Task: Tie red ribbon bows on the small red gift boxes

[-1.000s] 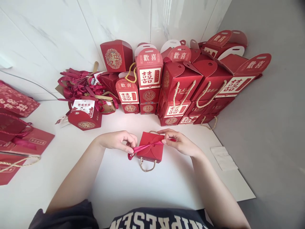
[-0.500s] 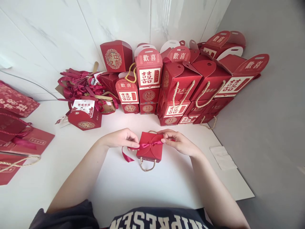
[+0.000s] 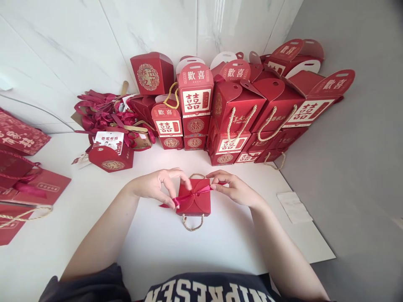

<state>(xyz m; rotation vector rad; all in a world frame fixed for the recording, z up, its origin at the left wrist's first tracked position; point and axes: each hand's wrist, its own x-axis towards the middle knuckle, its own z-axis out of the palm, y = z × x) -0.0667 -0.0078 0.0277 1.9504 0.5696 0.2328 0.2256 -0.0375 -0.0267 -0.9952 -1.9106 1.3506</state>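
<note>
A small red gift box (image 3: 198, 207) with closed, curved top flaps stands on the white table in front of me. Twisted rope handles (image 3: 192, 230) stick out at its near and far sides. Across its top runs a crimson ribbon (image 3: 197, 192), crossed near the middle. My left hand (image 3: 162, 187) pinches the ribbon's left end between thumb and a finger, its other fingers spread over the box's left edge. On the right side, my right hand (image 3: 229, 186) pinches the other end at the box's right edge.
Stacked red gift boxes (image 3: 197, 96) line the wall at the back. A pile of crimson ribbons (image 3: 103, 109) lies back left, behind a red box (image 3: 115, 161) with a card in it. Red bags (image 3: 53, 184) stand at far left. A white tissue packet (image 3: 294, 207) lies right.
My left hand has shifted its hold on the ribbon, moving nearer to me with fingers raised. The box sits slightly further left and has turned a little. My right hand still pinches its end.
</note>
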